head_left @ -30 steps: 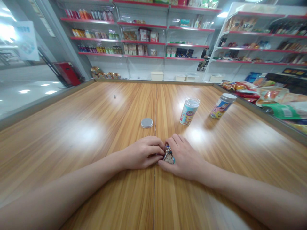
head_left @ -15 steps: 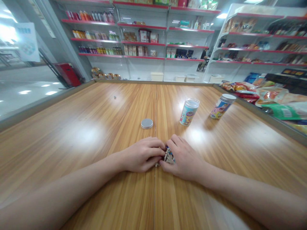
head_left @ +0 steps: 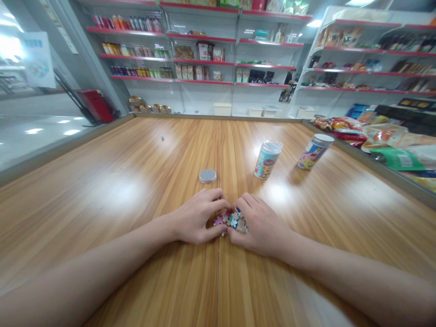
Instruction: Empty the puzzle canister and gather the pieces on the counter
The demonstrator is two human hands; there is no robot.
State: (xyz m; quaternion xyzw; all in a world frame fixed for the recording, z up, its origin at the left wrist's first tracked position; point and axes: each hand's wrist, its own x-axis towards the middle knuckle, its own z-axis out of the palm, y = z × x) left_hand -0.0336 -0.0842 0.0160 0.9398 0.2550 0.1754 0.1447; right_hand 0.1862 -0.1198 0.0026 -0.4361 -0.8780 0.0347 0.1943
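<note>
A small heap of coloured jigsaw pieces (head_left: 230, 220) lies on the wooden table (head_left: 136, 181) between my two hands. My left hand (head_left: 197, 218) cups the heap from the left, fingers curled round it. My right hand (head_left: 260, 222) cups it from the right, fingers curved and touching the pieces. A round grey metal lid (head_left: 207, 175) lies flat just beyond my hands. An open printed tube can (head_left: 267, 159) stands to the right of the lid, with a second capped can (head_left: 314, 151) farther right.
Snack bags (head_left: 381, 136) are piled along the table's right edge. Store shelves (head_left: 204, 59) with red trim line the back wall. A red cart (head_left: 95, 104) stands at the far left. A tiny dark object (head_left: 162, 138) lies on the far table.
My left hand has lifted and drawn back slightly to the left, uncovering the jigsaw pieces that were hidden under its fingers. My right hand has barely moved.
</note>
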